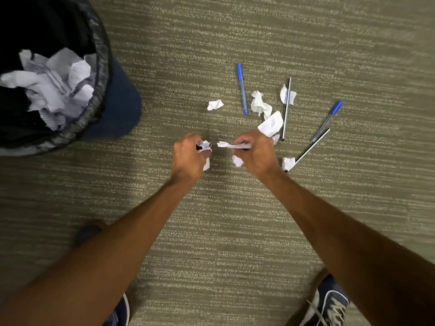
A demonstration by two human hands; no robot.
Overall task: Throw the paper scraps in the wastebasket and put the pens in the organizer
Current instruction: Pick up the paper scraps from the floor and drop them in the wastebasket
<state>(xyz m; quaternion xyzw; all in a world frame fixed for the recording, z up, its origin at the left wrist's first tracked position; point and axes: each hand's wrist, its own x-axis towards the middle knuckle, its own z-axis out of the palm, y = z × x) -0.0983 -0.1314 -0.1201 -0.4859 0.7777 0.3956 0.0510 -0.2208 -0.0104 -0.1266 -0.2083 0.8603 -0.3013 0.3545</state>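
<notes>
We are bent over a carpeted floor (235, 231), gathering torn paper. Our left hand (188, 156) is curled shut around a small crumpled scrap (204, 145), white paper showing between the fingers (200, 140). Our right hand (256, 151) pinches a flatter, longer scrap (231, 145) between thumb and fingertips, lifted just off the carpet. Another bit (237, 160) shows under that hand; we cannot tell whether it is held or lying there.

We judge the paper step to be partway done: the wastebasket (98, 67), at the far left and lined with a dark glossy bag, already holds a heap of torn lined paper (54, 85). More white scraps lie loose to the far right of our hands, creased and light, among them a small wad (215, 104) lying apart and a larger folded one (270, 124).

Four pens lie among them: a blue capped pen (242, 89), a second blue capped pen (327, 120), a slim dark pen (286, 108) and a slim pen (310, 147) with one end tucked under a scrap (288, 163). No organizer is in view.

Next, likely, both handfuls go left to the basket; scraps this light could flutter short unless released over the opening.
</notes>
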